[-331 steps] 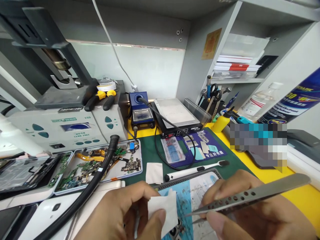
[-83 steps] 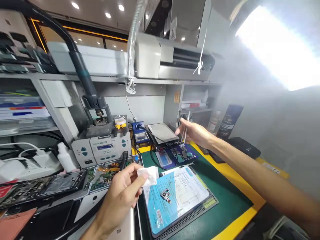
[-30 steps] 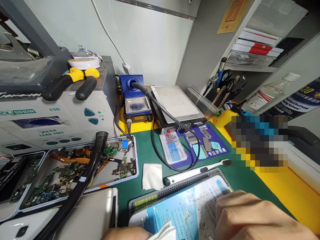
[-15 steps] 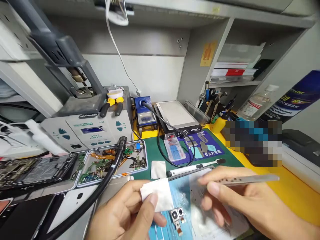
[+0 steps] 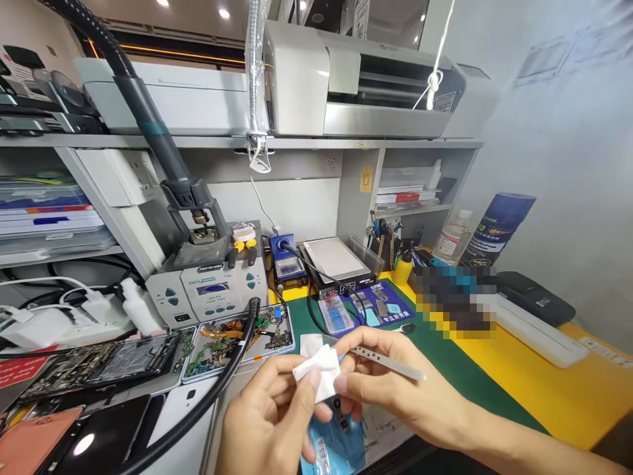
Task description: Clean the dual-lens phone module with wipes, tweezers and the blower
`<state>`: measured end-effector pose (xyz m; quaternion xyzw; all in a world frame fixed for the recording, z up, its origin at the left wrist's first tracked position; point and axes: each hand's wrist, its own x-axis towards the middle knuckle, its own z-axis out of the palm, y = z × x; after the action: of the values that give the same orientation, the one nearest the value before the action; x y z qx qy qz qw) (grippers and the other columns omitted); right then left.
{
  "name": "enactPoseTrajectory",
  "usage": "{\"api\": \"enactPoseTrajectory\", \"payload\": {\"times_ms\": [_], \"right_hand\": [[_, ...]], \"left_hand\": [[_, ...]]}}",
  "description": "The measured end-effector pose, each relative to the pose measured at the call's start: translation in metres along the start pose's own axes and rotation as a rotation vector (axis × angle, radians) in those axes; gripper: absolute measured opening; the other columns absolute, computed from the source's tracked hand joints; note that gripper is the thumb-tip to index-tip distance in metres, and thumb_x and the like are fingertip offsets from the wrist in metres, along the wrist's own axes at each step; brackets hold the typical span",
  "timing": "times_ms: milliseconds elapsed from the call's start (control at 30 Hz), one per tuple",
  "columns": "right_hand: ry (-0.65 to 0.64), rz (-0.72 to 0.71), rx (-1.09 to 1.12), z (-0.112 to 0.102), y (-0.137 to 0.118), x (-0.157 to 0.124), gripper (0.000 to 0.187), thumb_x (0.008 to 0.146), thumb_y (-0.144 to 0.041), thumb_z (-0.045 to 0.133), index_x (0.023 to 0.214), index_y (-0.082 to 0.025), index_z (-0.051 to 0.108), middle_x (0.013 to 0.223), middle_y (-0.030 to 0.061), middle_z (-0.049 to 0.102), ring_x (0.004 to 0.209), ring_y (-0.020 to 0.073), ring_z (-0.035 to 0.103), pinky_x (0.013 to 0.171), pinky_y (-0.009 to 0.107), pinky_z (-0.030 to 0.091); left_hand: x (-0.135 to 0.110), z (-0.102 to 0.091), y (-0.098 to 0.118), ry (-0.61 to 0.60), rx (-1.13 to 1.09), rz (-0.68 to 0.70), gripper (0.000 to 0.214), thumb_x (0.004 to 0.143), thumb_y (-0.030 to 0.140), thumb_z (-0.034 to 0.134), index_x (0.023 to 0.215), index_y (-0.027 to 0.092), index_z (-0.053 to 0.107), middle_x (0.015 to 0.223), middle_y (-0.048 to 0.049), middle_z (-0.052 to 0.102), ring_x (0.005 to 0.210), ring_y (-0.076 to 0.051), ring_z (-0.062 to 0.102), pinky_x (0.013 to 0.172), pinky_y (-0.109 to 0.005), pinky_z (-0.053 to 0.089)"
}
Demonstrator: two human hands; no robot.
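Step in hand looks like folding or opening out the white wipe (image 5: 321, 375): it sits between the two hands, clamped under the left hand's (image 5: 277, 415) thumb against the fingers behind, creased and with a corner sticking up above the fingertips. Right hand (image 5: 408, 399) has its fingers closed on the metal tweezers (image 5: 390, 364), shank slanting across the palm side and out past the knuckles, while its thumb tip is right at the wipe's edge (touching, as far as I can tell). Tweezer tips are up near the wipe, too hidden to say whether they grip it. Below the fingers, partly covered by them, a small dark part (image 5: 338, 404) lies on the blue sheet (image 5: 341, 448); detail not readable. Beyond the left fingertips, a second white wipe (image 5: 310, 344) lies on the green mat (image 5: 469, 389), and farther past the right fingers is a brush head (image 5: 407, 328). Next move, my judgement: it calls for keeping the left pinch firm, working the fold with the right thumb, and holding the tweezers' points off the part under the hands
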<state>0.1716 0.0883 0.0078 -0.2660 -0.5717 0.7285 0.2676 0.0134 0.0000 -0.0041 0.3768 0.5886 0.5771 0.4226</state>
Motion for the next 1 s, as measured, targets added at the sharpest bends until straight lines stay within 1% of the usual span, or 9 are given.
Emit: {"api": "enactPoseTrajectory", "payload": {"times_ms": [100, 200, 400, 467, 633, 733, 800, 933, 1000], "right_hand": [[-0.044, 0.0, -0.028, -0.002, -0.003, 0.004, 0.031, 0.078, -0.026, 0.082, 0.098, -0.013, 0.063, 0.064, -0.0004, 0.068, 0.055, 0.0122, 0.061, 0.056, 0.026, 0.053], [-0.067, 0.017, -0.015, -0.003, -0.003, 0.006, 0.031, 0.078, -0.025, 0.082, 0.1, -0.012, 0.063, 0.067, -0.0002, 0.069, 0.054, 0.0117, 0.063, 0.056, 0.027, 0.053], [-0.098, 0.039, 0.039, -0.004, 0.004, 0.008, 0.032, 0.076, -0.023, 0.084, 0.098, -0.014, 0.063, 0.066, -0.0025, 0.067, 0.056, 0.013, 0.065, 0.055, 0.028, 0.056], [-0.108, 0.044, 0.055, -0.005, 0.006, 0.008, 0.031, 0.076, -0.022, 0.084, 0.099, -0.013, 0.064, 0.066, -0.0021, 0.067, 0.055, 0.0128, 0.065, 0.055, 0.028, 0.056], [-0.108, 0.057, 0.102, -0.01, 0.007, 0.008, 0.033, 0.074, -0.018, 0.084, 0.099, -0.014, 0.065, 0.065, -0.0017, 0.068, 0.052, 0.0128, 0.065, 0.053, 0.027, 0.056], [-0.101, 0.076, 0.137, -0.011, 0.008, 0.008, 0.032, 0.072, -0.016, 0.083, 0.098, -0.015, 0.065, 0.062, -0.003, 0.066, 0.049, 0.0124, 0.064, 0.049, 0.026, 0.056], [-0.103, 0.101, 0.157, -0.01, 0.009, 0.008, 0.03, 0.071, -0.016, 0.079, 0.097, -0.015, 0.065, 0.061, -0.003, 0.065, 0.048, 0.0117, 0.063, 0.048, 0.025, 0.055], [-0.115, 0.137, 0.146, -0.01, 0.011, 0.009, 0.027, 0.072, -0.018, 0.074, 0.097, -0.014, 0.065, 0.061, -0.0004, 0.065, 0.048, 0.0123, 0.062, 0.048, 0.026, 0.053], [-0.103, 0.105, 0.101, -0.012, 0.009, 0.008, 0.027, 0.076, -0.023, 0.074, 0.099, -0.014, 0.065, 0.065, 0.002, 0.067, 0.051, 0.0143, 0.063, 0.049, 0.028, 0.052]], "left_hand": [[0.006, -0.008, 0.0, -0.105, -0.034, -0.053, 0.035, 0.083, 0.048, 0.068, 0.091, 0.014, 0.066, 0.06, -0.0025, 0.07, 0.035, -0.008, 0.052, 0.038, -0.017, 0.037], [0.008, -0.012, 0.001, -0.112, -0.028, -0.049, 0.032, 0.085, 0.046, 0.068, 0.086, 0.014, 0.064, 0.06, -0.0019, 0.07, 0.036, -0.007, 0.054, 0.04, -0.017, 0.036], [0.008, -0.014, 0.002, -0.142, 0.001, -0.04, 0.034, 0.084, 0.048, 0.068, 0.087, 0.015, 0.063, 0.062, -0.0018, 0.069, 0.038, -0.008, 0.056, 0.041, -0.018, 0.04], [0.01, -0.015, 0.001, -0.168, 0.009, -0.054, 0.036, 0.083, 0.049, 0.068, 0.092, 0.015, 0.062, 0.064, -0.0018, 0.069, 0.038, -0.009, 0.056, 0.04, -0.019, 0.042], [0.01, -0.019, 0.001, -0.223, 0.027, 0.0, 0.046, 0.088, 0.047, 0.063, 0.123, 0.019, 0.05, 0.067, -0.0006, 0.071, 0.041, -0.013, 0.059, 0.039, -0.02, 0.044], [0.004, -0.019, 0.001, -0.273, -0.057, 0.031, 0.039, 0.083, 0.036, 0.063, 0.118, 0.02, 0.059, 0.071, -0.0027, 0.07, 0.056, -0.018, 0.064, 0.039, -0.02, 0.047], [0.0, -0.016, 0.0, -0.248, -0.005, 0.098, 0.027, 0.079, 0.027, 0.063, 0.105, 0.021, 0.067, 0.076, -0.0032, 0.07, 0.054, -0.016, 0.061, 0.042, -0.021, 0.048], [-0.002, -0.011, 0.0, -0.044, 0.277, 0.431, 0.013, 0.077, 0.019, 0.066, 0.084, 0.026, 0.075, 0.089, -0.0023, 0.069, 0.058, -0.014, 0.059, 0.053, -0.023, 0.049], [0.0, -0.012, 0.002, 0.004, 0.291, 0.417, 0.004, 0.078, 0.025, 0.07, 0.076, 0.025, 0.073, 0.075, -0.0001, 0.065, 0.055, -0.014, 0.056, 0.054, -0.023, 0.046]]}}
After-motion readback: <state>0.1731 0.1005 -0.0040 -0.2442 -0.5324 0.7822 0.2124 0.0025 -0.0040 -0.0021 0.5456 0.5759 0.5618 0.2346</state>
